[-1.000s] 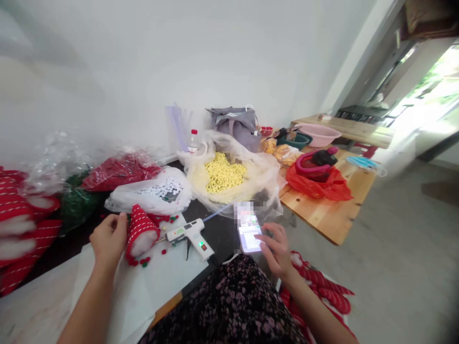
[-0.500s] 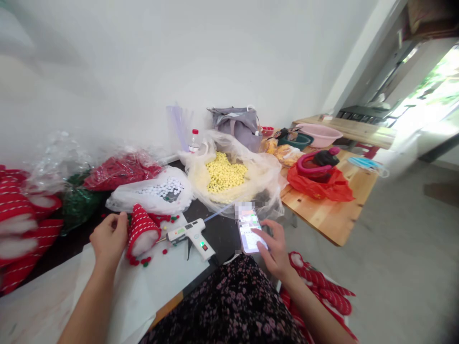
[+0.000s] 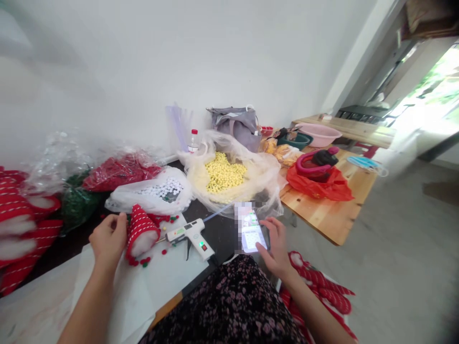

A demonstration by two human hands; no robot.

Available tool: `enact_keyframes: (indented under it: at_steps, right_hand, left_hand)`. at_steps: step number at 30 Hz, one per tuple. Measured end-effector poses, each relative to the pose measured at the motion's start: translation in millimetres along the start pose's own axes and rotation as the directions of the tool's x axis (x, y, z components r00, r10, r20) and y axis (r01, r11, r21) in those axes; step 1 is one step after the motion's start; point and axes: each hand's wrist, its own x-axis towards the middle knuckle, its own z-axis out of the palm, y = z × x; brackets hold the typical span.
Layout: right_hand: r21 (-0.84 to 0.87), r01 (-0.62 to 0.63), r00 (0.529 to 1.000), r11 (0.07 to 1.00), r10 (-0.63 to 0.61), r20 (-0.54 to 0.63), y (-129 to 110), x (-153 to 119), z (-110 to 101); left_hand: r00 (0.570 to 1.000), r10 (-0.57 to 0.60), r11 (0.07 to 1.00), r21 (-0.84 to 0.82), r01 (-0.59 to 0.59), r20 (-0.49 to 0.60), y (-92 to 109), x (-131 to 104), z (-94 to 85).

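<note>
A phone with a lit screen lies at the near edge of the dark table. My right hand is at its right side, thumb on the lower screen and the other fingers bent beside the edge. Curled closed, my left hand rests by a red striped cone hat with white stuffing; whether anything is inside the fingers is hidden. Right of the hat lies a white glue gun with a green light, its nozzle toward the hat. Small red and green pompoms lie around the hat.
Behind are plastic bags of yellow pieces and white pieces, a bottle and a grey bag. Red striped items pile at far left. A wooden table at right holds a red bag and basins.
My right hand's index finger has drawn back from the screen, and the thumb now touches its lower part. The display looks different. My left hand has stayed put.
</note>
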Motion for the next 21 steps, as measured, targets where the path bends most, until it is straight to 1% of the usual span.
enact_keyframes:
  at_steps: [2, 6, 12, 14, 21]
  right_hand:
    - [0.011, -0.001, 0.999, 1.000, 0.001, 0.038, -3, 1, 3]
    - [-0.019, 0.010, 0.994, 1.000, -0.008, 0.108, -7, 3, 6]
    - [-0.014, 0.036, 0.991, 0.999, -0.034, 0.130, -7, 3, 4]
    - [-0.005, 0.038, 0.992, 0.999, -0.038, 0.119, -6, 3, 3]
    - [-0.002, 0.081, 0.997, 0.997, -0.081, 0.012, -9, 3, -5]
  left_hand:
    - [1.000, 0.006, 1.000, -0.001, -0.006, -0.006, -1, 1, 0.8]
    - [1.000, 0.004, 1.000, 0.006, -0.004, -0.006, 2, 0, -0.3]
    - [1.000, 0.000, 1.000, 0.011, 0.000, 0.005, 3, -2, -2.0]
    - [1.000, 0.005, 1.000, 0.008, -0.005, 0.003, 3, -2, -1.6]
    - [1.000, -0.010, 1.000, 0.027, 0.010, 0.018, 5, -1, -1.4]
